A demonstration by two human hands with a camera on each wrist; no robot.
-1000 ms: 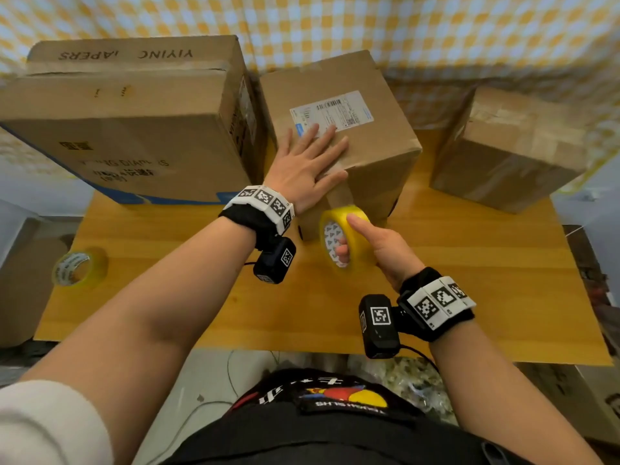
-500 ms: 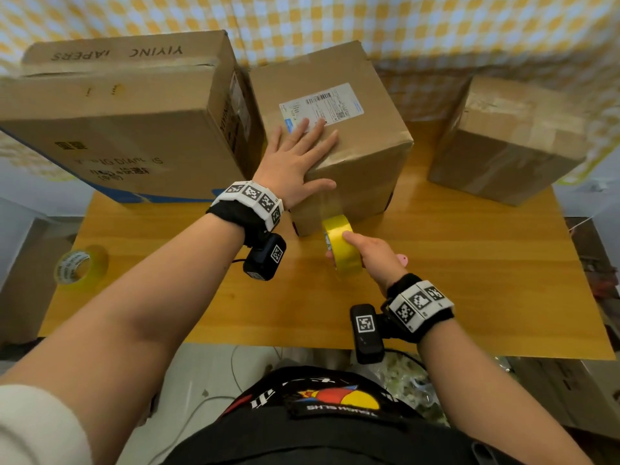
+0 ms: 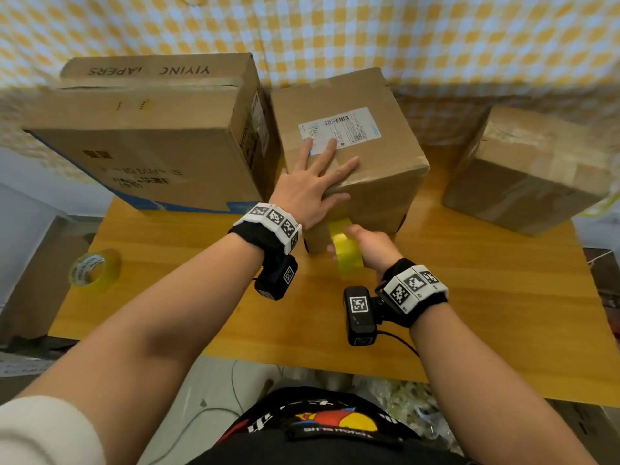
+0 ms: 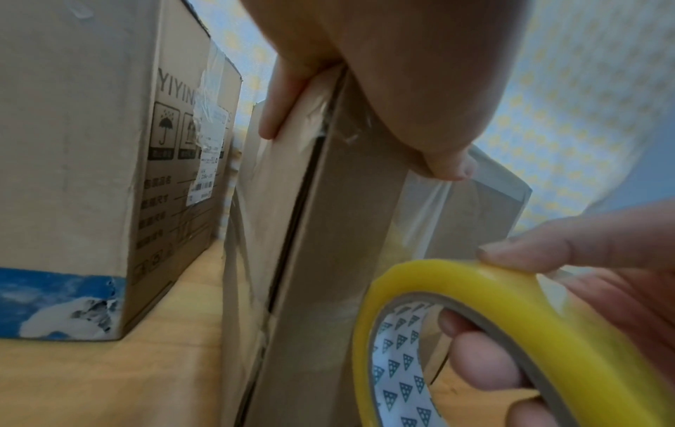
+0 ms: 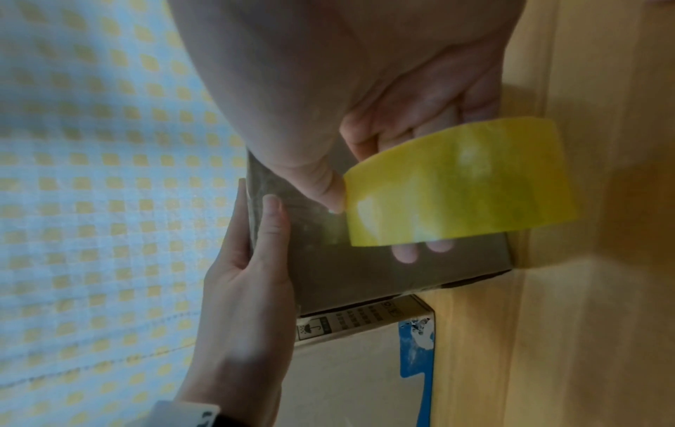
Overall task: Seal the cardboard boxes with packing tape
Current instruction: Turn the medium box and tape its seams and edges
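Observation:
The middle cardboard box [image 3: 375, 182] carries a white shipping label on top. My left hand [image 3: 318, 182] lies flat on its near top edge, fingers spread and thumb over the front corner. My right hand [image 3: 365, 243] grips a yellow tape roll [image 3: 347, 253] low against the box's front face, fingers through the core. In the left wrist view a clear tape strip [image 4: 420, 213] runs from under my left thumb down the box [image 4: 328, 231] to the tape roll [image 4: 482, 312]. The right wrist view shows the tape roll [image 5: 460, 185] against the box [image 5: 347, 277].
A large printed box [image 3: 151, 146] stands tight against the middle box on the left. Another taped box [image 3: 526, 172] sits at the right rear. A second tape roll [image 3: 94, 270] lies near the left edge of the wooden table [image 3: 486, 313]. A checked cloth hangs behind.
My right hand has drawn the tape roll from the box's top front edge down its front face toward the table. My left hand has stayed pressed on the box top.

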